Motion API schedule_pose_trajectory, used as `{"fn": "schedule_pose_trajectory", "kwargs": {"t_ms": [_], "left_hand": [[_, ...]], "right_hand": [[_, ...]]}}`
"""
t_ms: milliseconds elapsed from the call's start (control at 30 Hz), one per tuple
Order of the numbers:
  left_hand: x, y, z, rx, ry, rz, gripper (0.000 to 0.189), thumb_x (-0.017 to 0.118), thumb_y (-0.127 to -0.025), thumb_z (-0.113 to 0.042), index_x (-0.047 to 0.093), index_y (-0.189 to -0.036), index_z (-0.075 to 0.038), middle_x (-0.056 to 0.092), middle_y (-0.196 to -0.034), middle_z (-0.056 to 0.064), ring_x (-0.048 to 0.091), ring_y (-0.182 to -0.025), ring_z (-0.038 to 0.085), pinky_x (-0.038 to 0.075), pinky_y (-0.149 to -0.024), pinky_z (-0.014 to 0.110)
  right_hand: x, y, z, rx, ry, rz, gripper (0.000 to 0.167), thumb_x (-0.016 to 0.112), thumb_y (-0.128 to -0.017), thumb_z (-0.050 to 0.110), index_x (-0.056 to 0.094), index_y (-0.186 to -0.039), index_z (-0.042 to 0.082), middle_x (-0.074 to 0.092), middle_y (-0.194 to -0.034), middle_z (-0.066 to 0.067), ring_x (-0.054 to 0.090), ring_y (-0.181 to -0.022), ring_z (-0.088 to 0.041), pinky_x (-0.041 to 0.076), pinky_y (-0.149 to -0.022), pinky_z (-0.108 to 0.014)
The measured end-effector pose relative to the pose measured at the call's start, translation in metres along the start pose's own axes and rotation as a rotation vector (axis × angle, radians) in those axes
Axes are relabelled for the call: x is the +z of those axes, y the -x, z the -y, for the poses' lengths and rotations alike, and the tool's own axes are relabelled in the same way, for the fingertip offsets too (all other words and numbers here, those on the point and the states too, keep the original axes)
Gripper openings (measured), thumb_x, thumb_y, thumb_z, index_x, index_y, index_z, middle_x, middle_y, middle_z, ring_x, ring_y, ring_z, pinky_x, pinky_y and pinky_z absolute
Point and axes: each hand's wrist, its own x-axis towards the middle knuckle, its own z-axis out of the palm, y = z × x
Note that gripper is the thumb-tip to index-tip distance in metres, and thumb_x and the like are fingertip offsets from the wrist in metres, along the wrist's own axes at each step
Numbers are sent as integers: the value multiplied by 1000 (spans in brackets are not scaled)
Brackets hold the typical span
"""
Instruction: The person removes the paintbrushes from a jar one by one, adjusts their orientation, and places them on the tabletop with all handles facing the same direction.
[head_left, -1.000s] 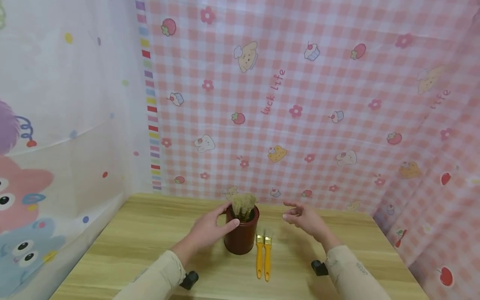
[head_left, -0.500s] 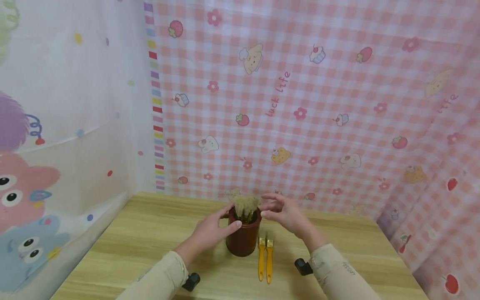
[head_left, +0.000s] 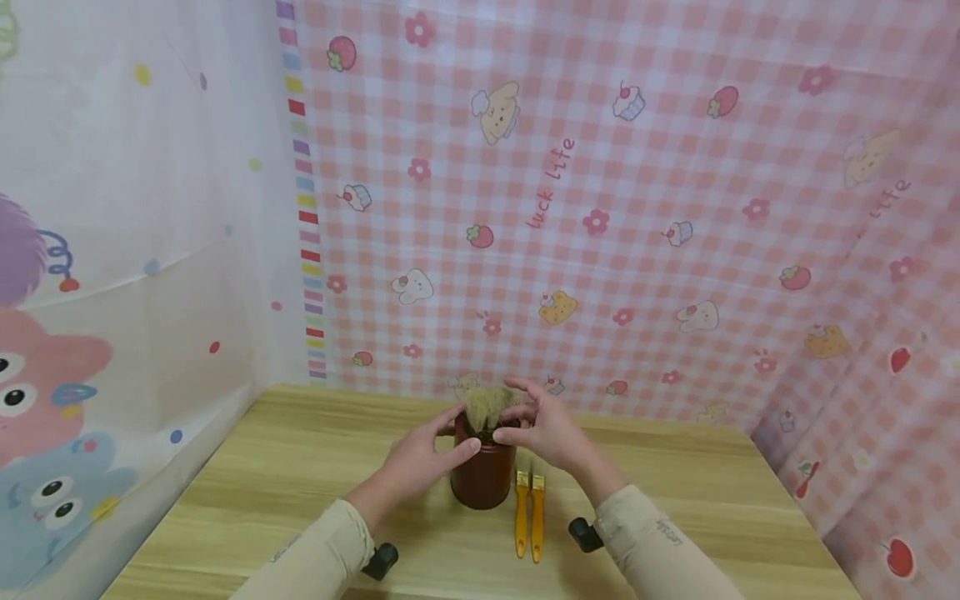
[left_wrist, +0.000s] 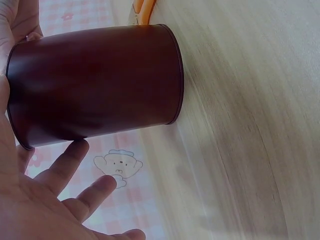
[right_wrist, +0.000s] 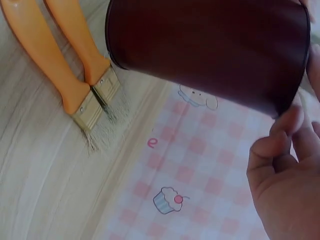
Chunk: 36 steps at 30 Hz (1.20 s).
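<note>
A dark red-brown cylindrical pot (head_left: 482, 483) stands upright on the table, with pale bristles of paintbrushes (head_left: 483, 407) sticking up out of it. My left hand (head_left: 420, 457) holds the pot at its rim, thumb in front and fingers round the far side. At the pot's opening is my right hand (head_left: 551, 429), its thumb and fingers about the bristles and metal bands; whether they pinch a brush I cannot tell. In the right wrist view, some fingers of the right hand (right_wrist: 290, 175) curl beside the pot's rim. The brushes' handles are hidden inside the pot.
Two paintbrushes with orange handles (head_left: 528, 521) lie side by side just right of the pot, bristles pointing away. The wood-grain table (head_left: 300, 467) ends at a pink checked cloth (head_left: 637, 267) behind. A black wrist device (head_left: 585, 533) sits under the right sleeve.
My right hand has moved left from beside the pot to the bristles at its opening. The left hand has stayed on the rim, and the lying brushes have not moved.
</note>
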Motion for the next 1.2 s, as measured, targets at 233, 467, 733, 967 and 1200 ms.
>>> {"fn": "schedule_pose_trajectory", "kwargs": {"t_ms": [233, 467, 733, 967, 1200], "left_hand": [[1, 0, -2, 0, -12, -12, 80, 61, -95, -78, 37, -165, -47, 61, -156, 4, 58, -143, 43, 47, -110, 70], [0, 0, -2, 2, -19, -13, 80, 61, -95, -77, 38, -165, -45, 62, -156, 3, 57, -143, 43, 45, -111, 72], [0, 0, -2, -8, -7, -7, 83, 62, -95, -77, 37, -166, -43, 61, -157, 3, 57, -144, 42, 45, -111, 71], [0, 2, -2, 0, 6, 0, 83, 63, -96, -76, 37, -167, -40, 61, -157, 6, 56, -145, 44, 47, -111, 69], [-1, 3, -3, 10, 1, -7, 79, 63, -97, -73, 38, -166, -43, 61, -156, 7, 56, -144, 44, 46, -111, 71]], "right_hand": [[12, -2, 1, -53, 62, -66, 85, 89, -90, 17, 45, -163, 21, 80, -117, -11, 64, -78, -14, 52, -67, -30], [15, -3, 4, -71, 118, -79, 86, 89, -89, 17, 45, -163, 23, 80, -115, -9, 61, -74, -16, 50, -64, -31], [15, -4, 8, -83, 125, -43, 82, 88, -90, 16, 47, -161, 25, 79, -110, -7, 56, -72, -17, 47, -62, -31], [16, -2, 10, -116, 213, -71, 76, 78, -96, 6, 45, -162, 20, 61, -68, -2, 49, -56, -10, 44, -55, -25], [18, -2, 10, -143, 287, -142, 75, 75, -95, 0, 47, -162, 18, 65, -67, 1, 50, -50, -7, 44, -51, -22]]}}
